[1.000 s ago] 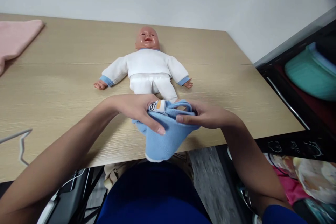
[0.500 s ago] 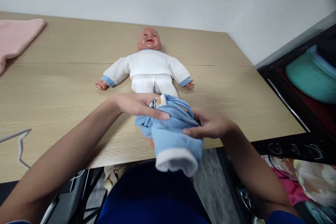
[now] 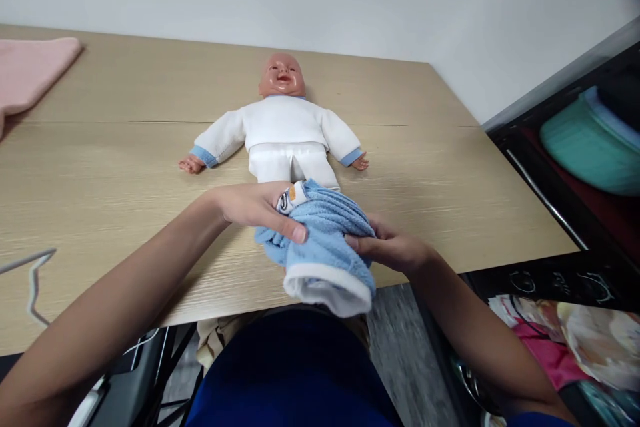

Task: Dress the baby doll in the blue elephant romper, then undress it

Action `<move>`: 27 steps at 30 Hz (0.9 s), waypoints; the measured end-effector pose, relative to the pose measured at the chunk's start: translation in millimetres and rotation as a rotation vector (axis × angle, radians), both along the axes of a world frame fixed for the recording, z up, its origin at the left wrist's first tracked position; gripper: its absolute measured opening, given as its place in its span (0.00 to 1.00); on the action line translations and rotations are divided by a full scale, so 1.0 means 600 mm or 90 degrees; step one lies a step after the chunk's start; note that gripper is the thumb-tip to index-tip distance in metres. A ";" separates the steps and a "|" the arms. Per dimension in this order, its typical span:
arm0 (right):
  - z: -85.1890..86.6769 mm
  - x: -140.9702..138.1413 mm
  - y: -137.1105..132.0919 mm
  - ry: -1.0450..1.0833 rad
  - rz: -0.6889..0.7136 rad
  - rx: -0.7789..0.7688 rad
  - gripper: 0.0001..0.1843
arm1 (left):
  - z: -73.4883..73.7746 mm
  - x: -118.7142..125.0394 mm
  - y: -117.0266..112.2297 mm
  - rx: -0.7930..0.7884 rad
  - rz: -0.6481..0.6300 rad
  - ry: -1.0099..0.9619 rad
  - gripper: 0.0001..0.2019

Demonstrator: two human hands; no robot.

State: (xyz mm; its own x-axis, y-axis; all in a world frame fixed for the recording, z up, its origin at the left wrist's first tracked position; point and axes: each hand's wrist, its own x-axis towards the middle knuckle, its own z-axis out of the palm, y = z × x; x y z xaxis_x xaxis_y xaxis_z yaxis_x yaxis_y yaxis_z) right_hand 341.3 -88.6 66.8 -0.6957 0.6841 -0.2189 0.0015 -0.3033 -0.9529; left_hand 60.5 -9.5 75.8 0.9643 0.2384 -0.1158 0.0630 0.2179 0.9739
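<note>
The blue garment [image 3: 327, 233] sits bunched at the lower legs of the doll [image 3: 286, 121], white cuff [image 3: 327, 273] facing away! The left hand [image 3: 257, 203] has fingers closed on one side; the right hand [image 3: 393, 247] has fingers clasped on the other.

The pale wood-grain tabletop [image 3: 475, 207] bore a face-up doll [image 3: 285, 123] towards twelve o'clock, a pink cloth [image 3: 35, 73] at ten, a bent white rod [image 3: 34, 287] at eight.
</note>
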 end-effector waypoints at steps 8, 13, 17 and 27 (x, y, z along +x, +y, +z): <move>0.012 -0.018 -0.023 -0.044 -0.094 0.117 0.42 | -0.002 0.006 -0.006 0.037 0.076 0.009 0.19; 0.019 -0.040 -0.034 -0.095 -0.295 0.279 0.23 | 0.015 0.021 -0.034 -0.084 0.014 0.026 0.22; 0.045 -0.035 -0.043 -0.315 -0.371 0.461 0.11 | 0.025 0.035 -0.056 -0.017 0.068 0.120 0.19; 0.045 -0.010 -0.071 -0.317 -0.180 0.201 0.20 | 0.021 0.047 -0.073 0.403 0.257 0.282 0.15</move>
State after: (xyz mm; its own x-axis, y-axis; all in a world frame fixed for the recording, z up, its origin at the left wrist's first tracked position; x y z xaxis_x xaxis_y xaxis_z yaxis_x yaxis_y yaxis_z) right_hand 335.1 -131.3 93.8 -0.3475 0.9098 -0.2270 0.4271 -0.0619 -0.9021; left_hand 88.7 -53.4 88.4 0.6901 0.6981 -0.1907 0.4994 -0.2686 0.8237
